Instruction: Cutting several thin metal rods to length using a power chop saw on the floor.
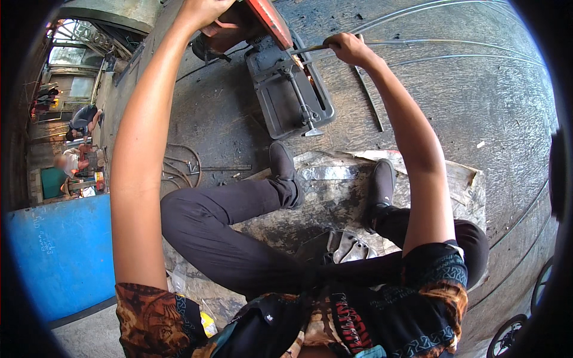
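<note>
A red and grey cut-off saw [268, 24] stands on the floor in front of me, its grey base [277, 110] fitted with a screw clamp [298, 92]. At the top edge my left hand [206, 9] is closed at the saw's handle, its fingertips partly cut off by the picture. My right hand [349, 49] is wrapped round a thin metal rod [418, 42], which runs from the saw's clamp out to the right. A small orange glow shows by the cutting place under the red guard. Beneath my right hand lies a narrow metal bar [371, 101].
More long rods [418, 9] stretch across the floor at the upper right. Looped hose [194, 167] lies left of my feet. A worn sheet [322, 173] is under me. At left stand a blue panel [65, 256] and two people [83, 122] farther off. Wheels [507, 334] show lower right.
</note>
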Available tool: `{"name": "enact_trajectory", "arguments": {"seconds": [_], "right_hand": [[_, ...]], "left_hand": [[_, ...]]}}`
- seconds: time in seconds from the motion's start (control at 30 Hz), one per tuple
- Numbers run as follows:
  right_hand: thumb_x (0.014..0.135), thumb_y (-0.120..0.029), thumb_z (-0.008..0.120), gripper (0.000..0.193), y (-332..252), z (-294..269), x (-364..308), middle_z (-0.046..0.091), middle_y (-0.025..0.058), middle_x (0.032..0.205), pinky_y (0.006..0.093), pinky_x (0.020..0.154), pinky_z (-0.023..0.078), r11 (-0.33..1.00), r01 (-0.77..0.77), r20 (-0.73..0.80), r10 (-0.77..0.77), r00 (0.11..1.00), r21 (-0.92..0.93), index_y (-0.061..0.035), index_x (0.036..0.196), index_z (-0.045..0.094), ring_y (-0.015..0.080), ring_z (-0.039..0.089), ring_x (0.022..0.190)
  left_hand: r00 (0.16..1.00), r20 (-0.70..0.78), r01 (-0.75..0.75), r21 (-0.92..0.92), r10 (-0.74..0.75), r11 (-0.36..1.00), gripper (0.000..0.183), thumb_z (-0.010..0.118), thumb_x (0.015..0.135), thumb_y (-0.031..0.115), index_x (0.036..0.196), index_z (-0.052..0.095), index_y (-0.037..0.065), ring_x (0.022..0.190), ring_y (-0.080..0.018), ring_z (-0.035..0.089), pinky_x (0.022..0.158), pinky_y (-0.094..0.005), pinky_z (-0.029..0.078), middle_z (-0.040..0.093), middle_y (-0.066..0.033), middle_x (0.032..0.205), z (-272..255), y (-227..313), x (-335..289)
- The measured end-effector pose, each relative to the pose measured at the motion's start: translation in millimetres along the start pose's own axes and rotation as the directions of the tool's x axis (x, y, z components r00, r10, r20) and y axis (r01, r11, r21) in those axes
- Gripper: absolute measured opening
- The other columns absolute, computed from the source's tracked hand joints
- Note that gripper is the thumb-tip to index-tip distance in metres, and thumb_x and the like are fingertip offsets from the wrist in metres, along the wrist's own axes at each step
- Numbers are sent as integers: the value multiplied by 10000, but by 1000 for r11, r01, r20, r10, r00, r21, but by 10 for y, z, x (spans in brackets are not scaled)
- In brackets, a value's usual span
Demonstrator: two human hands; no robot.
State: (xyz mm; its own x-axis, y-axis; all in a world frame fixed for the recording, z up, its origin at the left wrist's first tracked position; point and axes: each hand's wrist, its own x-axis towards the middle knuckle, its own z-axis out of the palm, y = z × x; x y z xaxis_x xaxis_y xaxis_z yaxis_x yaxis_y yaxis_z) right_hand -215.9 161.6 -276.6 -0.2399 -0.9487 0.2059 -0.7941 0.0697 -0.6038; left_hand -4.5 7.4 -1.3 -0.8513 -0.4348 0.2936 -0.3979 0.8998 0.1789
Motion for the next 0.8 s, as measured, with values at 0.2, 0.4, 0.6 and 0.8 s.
{"name": "enact_trajectory", "arguments": {"seconds": [0.2,0.4,0.6,0.8], "right_hand": [[875,-200,548,270,57,4,-31,709,128,995,502,896,446,975,24,18,-29,999,222,-173,1080,720,323,657,987],[864,-182,575,278,79,96,-75,708,157,1003,381,861,521,977,24,-49,-14,999,213,-103,1095,708,327,671,960],[862,-173,594,285,16,-23,-234,715,154,1007,376,861,520,934,5,42,-22,999,357,-68,1103,704,283,684,955],[909,-140,589,299,144,-126,-627,699,84,901,311,748,494,872,-127,91,94,991,472,11,1156,663,159,609,793]], "left_hand": [[997,-25,-77,-49,76,996,401,613,828,180,1199,644,30,855,-264,663,766,-358,517,689,-209,983,-9,-28,-24],[960,136,255,-69,-244,965,391,610,833,178,1188,646,19,788,-235,645,716,-358,510,690,-205,935,-35,122,-26],[993,-87,-77,-40,74,996,358,609,836,173,1161,667,36,719,-223,642,674,-349,508,689,-188,840,-4,4,-30],[991,-134,28,19,-25,999,351,613,840,139,1167,661,20,901,-313,671,783,-374,520,687,-192,1019,100,-134,-5]]}}
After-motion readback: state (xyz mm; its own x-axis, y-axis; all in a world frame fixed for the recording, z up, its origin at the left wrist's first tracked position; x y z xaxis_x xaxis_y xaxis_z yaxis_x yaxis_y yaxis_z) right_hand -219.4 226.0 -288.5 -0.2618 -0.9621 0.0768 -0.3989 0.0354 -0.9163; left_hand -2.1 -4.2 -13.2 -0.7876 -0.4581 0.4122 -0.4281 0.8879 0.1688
